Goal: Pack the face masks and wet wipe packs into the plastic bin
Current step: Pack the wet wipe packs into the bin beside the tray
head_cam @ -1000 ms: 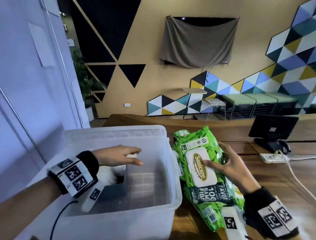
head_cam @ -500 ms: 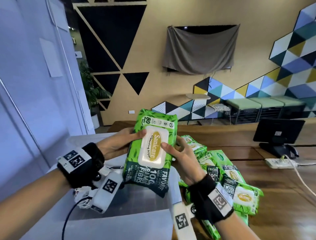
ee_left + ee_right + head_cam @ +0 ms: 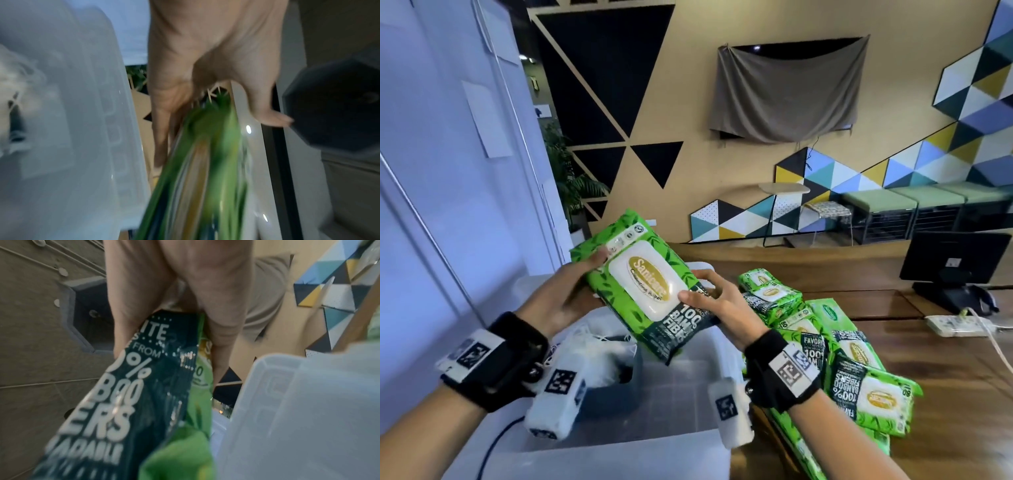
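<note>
Both hands — left (image 3: 561, 298), right (image 3: 717, 308) — clasp one wipe pack (image 3: 643, 287) mid-frame, tilted over the bin (image 3: 619, 455) — probably to lay it flat.

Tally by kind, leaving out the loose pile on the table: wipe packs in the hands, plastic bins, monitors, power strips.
wipe pack, held by left hand and right hand: 1
plastic bin: 1
monitor: 1
power strip: 1
Total: 4

Bare forearms; each wrist wears a black band (image 3: 496, 359) carrying white blocks (image 3: 556, 394) printed with black square markers (a dark cable (image 3: 493, 442) trails from the left).
</note>
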The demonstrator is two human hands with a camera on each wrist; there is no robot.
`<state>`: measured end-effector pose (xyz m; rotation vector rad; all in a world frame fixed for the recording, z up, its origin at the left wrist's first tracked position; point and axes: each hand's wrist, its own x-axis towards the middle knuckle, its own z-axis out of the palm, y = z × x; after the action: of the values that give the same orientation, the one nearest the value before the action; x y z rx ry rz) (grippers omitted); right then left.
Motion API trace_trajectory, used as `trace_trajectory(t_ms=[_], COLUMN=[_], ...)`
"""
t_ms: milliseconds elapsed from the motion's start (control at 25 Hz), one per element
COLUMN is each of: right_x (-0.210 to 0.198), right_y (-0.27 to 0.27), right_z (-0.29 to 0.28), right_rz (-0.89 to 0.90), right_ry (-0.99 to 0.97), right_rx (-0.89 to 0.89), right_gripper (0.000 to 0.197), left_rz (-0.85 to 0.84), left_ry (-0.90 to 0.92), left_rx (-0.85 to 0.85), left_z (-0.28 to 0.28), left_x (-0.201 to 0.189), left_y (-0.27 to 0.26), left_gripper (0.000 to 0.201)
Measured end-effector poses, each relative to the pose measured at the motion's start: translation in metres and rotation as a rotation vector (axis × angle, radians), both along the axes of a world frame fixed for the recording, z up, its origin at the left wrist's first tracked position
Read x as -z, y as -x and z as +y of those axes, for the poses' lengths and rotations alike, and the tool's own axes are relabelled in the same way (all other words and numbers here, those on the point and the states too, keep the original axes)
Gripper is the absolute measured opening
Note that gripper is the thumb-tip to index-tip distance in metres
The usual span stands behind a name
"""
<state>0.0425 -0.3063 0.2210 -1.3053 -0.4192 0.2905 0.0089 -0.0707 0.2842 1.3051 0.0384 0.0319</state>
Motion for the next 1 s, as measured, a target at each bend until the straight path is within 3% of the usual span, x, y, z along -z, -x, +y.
trace_trajectory(t_ms=[40, 120, 240, 400, 520, 560, 640, 720, 760, 840, 880, 920, 1000], right_x=[-0.009, -0.031, -0.06, -0.072, -0.068, -0.061, -0.05, -0.047, -0.044, -0.019, 0.001, 0.023, 0.071], right_y=[-0.005, -0.018, -0.03, -0.034, -0.026, -0.022, -0.012, -0.016, -0.028, -0.074, -0.103, -0.126, -0.153], right_z=[-0.008, -0.018, -0.015, -0.01, 0.007, 0.016, 0.03, 0.018, 0.004, -0.038, -0.06, -0.078, -0.097], right_rz=[-0.041, -0.168, -0.409, -0.668, -1.016, -1.08, -1.039, -0.898, -0.794, -0.61, -0.555, -0.478, -0.24], right_ry=[0.03, 0.206, 0.486, 0.597, 0.776, 0.809, 0.867, 0.844, 0.762, 0.656, 0.812, 1.11, 1.725], right_rx=[-0.026, -0.078, -0.153, -0.098, -0.03, -0.021, -0.121, -0.243, -0.219, 0.041, 0.188, 0.24, 0.063], right_gripper=[0.047, 0.04, 0.043, 0.054, 0.06, 0.061, 0.066, 0.074, 0.073, 0.05, 0.04, 0.039, 0.055], left_rz=[0.014, 0.007, -0.063, -0.201, -0.192, -0.172, -0.196, -0.156, -0.136, -0.091, -0.056, -0.004, 0.098], left_ry=[-0.017, -0.18, -0.685, -1.169, -1.618, -1.677, -1.68, -1.63, -1.589, -1.543, -1.54, -1.545, -1.514], left_rx=[0.072, 0.213, 0.232, 0.192, 0.376, 0.469, 0.561, 0.533, 0.517, 0.492, 0.482, 0.479, 0.489], left_z=[0.011, 0.029, 0.029, 0.031, 0.003, -0.008, -0.015, -0.009, -0.006, 0.0, 0.005, 0.013, 0.028], left_x=[-0.003, -0.013, -0.027, -0.054, -0.062, -0.052, -0.026, -0.005, 0.002, 0.013, 0.018, 0.025, 0.039], left_y=[0.004, 0.007, 0.001, -0.009, -0.011, -0.012, -0.016, -0.021, -0.024, -0.028, -0.029, -0.029, -0.029], left_gripper=[0.082, 0.075, 0.086, 0.099, 0.11, 0.112, 0.098, 0.085, 0.087, 0.095, 0.098, 0.103, 0.103])
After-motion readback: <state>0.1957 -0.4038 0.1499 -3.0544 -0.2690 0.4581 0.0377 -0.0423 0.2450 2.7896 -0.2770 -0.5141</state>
